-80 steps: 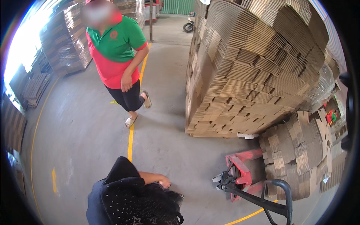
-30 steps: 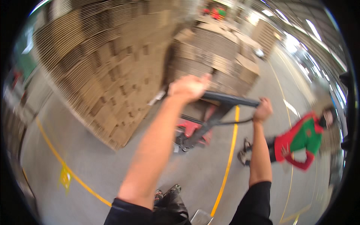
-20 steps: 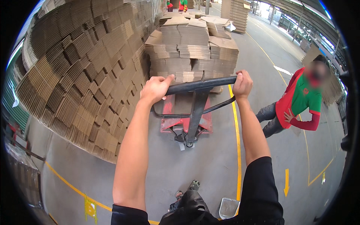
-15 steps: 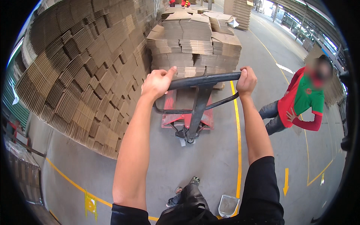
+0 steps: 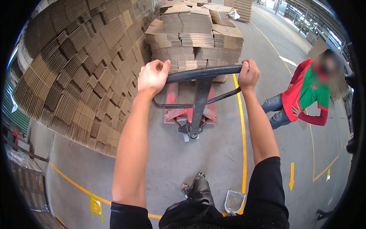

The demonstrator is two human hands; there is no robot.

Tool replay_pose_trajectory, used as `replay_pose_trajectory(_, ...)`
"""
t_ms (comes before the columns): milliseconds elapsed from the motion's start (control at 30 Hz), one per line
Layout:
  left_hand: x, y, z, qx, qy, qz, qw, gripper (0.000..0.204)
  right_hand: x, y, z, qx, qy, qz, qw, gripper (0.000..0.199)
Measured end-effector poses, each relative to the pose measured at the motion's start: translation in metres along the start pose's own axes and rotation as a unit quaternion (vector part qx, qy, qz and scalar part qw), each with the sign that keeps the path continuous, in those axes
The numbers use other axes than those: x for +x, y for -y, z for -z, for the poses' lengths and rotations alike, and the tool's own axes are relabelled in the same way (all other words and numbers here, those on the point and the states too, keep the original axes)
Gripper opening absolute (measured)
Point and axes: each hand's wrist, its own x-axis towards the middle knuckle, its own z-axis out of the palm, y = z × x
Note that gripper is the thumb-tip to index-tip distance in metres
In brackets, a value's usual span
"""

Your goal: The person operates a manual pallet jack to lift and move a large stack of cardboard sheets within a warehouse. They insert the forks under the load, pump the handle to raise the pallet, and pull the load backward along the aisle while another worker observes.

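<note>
In front of me stands a red pallet jack [image 5: 211, 114] with a black handle [image 5: 202, 73] held out at arm's length. My left hand [image 5: 152, 77] is closed at the left end of the handle's top bar, its thumb pointing up along it. Around the right end, the fingers of my right hand [image 5: 249, 75] are wrapped. Below the bar a curved black guard loops to both sides of the steering shaft [image 5: 202, 101]. Just beyond the jack rises a load of flat cardboard bundles [image 5: 196, 38]; the handle and my hands hide part of its base.
A tall wall of stacked cardboard [image 5: 80, 76] stands close on my left. At right, a person in a red and green shirt [image 5: 305, 91] has a hand on the hip. A dustpan [image 5: 234, 200] lies near my feet, beside a yellow floor line [image 5: 243, 145].
The whole view has shifted slightly, so jack, cardboard and floor sit higher in the picture. Both hands keep their hold on the handle, and my feet appear slightly farther up.
</note>
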Motion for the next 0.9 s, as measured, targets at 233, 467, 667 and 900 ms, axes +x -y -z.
replay_pose_trajectory(233,0.018,0.014,0.013,0.006,0.039,0.019,0.999,0.054,-0.011,0.024,0.003,-0.008,0.0,-0.034,0.999,0.019)
replay_pose_trajectory(467,0.032,0.027,0.01,-0.021,0.046,0.048,0.998,0.053,-0.018,0.027,0.004,-0.008,-0.024,-0.002,1.0,0.02)
replay_pose_trajectory(667,0.031,0.029,0.003,-0.042,0.045,0.003,0.998,0.049,-0.016,0.009,0.001,-0.02,-0.015,0.023,0.999,0.021)
replay_pose_trajectory(900,0.031,0.027,0.007,-0.04,0.067,0.047,0.996,0.048,-0.017,0.011,0.001,-0.021,-0.025,0.018,0.999,0.021)
